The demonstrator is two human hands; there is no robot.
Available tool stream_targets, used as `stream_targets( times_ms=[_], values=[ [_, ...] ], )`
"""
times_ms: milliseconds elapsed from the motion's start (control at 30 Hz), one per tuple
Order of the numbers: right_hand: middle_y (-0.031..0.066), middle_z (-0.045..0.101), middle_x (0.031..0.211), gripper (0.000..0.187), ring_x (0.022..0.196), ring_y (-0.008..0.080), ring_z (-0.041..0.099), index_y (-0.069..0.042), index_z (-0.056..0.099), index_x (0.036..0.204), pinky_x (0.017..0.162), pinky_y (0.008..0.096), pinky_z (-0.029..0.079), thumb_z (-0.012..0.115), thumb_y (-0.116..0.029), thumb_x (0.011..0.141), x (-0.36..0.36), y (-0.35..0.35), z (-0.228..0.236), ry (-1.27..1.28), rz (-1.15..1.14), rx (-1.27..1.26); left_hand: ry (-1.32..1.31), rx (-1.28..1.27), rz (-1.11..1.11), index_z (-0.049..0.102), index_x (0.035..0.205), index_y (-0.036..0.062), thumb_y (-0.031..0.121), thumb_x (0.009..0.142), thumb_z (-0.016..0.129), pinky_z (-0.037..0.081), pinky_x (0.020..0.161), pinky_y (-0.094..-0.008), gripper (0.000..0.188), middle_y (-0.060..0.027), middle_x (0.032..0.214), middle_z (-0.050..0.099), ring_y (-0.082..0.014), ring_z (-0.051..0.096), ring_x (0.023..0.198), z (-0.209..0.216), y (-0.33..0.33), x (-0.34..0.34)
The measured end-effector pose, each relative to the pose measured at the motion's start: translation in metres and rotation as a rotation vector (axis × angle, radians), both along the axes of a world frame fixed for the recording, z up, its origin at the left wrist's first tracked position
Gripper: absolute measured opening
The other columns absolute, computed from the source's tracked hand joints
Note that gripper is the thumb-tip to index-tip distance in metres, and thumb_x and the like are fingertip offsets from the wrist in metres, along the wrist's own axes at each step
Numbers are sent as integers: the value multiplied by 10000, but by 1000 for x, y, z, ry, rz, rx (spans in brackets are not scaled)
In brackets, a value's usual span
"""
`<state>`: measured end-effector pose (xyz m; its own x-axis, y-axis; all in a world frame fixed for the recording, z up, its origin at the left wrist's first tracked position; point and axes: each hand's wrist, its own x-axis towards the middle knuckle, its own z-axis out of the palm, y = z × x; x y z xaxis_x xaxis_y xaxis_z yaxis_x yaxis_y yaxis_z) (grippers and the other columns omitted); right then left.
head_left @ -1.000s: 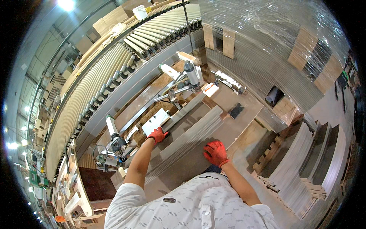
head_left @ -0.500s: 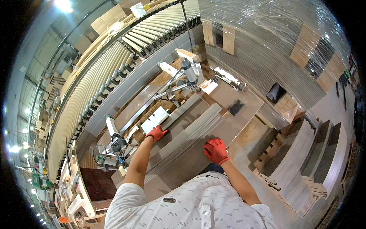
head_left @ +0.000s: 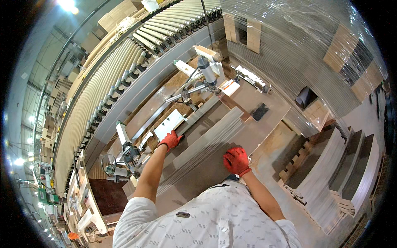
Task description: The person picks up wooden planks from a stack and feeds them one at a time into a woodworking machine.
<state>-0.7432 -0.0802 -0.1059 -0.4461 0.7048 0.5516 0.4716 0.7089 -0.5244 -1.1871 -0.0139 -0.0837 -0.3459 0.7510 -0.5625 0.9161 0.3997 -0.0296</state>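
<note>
A stack of long, thin grey-brown boards (head_left: 206, 140) lies slantwise across the worktable in front of me. Over the far side of the work, my left hand (head_left: 169, 141), in a red glove, reaches out with its fingers stretched onto a long grey strip (head_left: 198, 113). My right hand (head_left: 236, 161), gloved in red too, rests with bent, parted fingers on the brown surface (head_left: 211, 165) at the near side of the stack. Neither hand shows anything gripped in it. Next to the left hand sits a white plate (head_left: 170, 124) with dark holes.
Metal cylinder clamps stand past the boards, one at the far end (head_left: 206, 70) and one at the left (head_left: 126, 142). Behind them curves a roller conveyor (head_left: 120, 70). A film-wrapped stack of sheets (head_left: 285, 53) rises at the back right. More board stacks (head_left: 318, 173) stand on the floor at right.
The view has shifted slightly. Both hands keep nearly the same places on the work; the right hand's fingers look a little more bent.
</note>
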Motion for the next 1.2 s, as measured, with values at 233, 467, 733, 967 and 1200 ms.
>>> stream_targets(
  times_ms=[233,467,733,967,1200],
  values=[
    [48,720,1126,208,1069,301,669,-180,776,1026,991,494,518,813,-238,830,-10,12,0,17,-9,34,78,-45,-61,395,1568,21,809,1037,466,502,1083,-664,953,-395,1490,538,-598,603,1327,-4,12,-13],
    [45,712,1093,211,1053,297,664,-162,773,1019,985,488,513,812,-222,820,-12,12,5,21,-6,42,47,20,-49,394,1560,8,825,1031,452,489,1086,-681,975,-409,1490,530,-610,598,1327,-11,7,-20],
    [43,711,1118,208,1063,293,661,-171,768,1016,977,491,504,809,-213,816,7,-6,1,-8,-13,29,20,14,-17,384,1585,30,821,1031,455,500,1084,-671,968,-381,1510,526,-587,591,1349,-3,-3,5],
    [45,708,1131,197,1086,298,659,-181,762,1015,981,490,506,805,-219,826,13,-11,4,-9,-22,45,24,21,-15,383,1589,20,792,1048,460,511,1075,-654,946,-377,1495,538,-569,610,1331,-5,-10,11],
    [45,705,1133,200,1074,296,664,-171,758,1006,969,498,516,808,-204,816,21,-15,2,15,8,33,56,36,-37,435,1519,-5,786,1051,461,520,1049,-658,919,-374,1458,568,-570,632,1295,-4,-17,17]
  ],
)
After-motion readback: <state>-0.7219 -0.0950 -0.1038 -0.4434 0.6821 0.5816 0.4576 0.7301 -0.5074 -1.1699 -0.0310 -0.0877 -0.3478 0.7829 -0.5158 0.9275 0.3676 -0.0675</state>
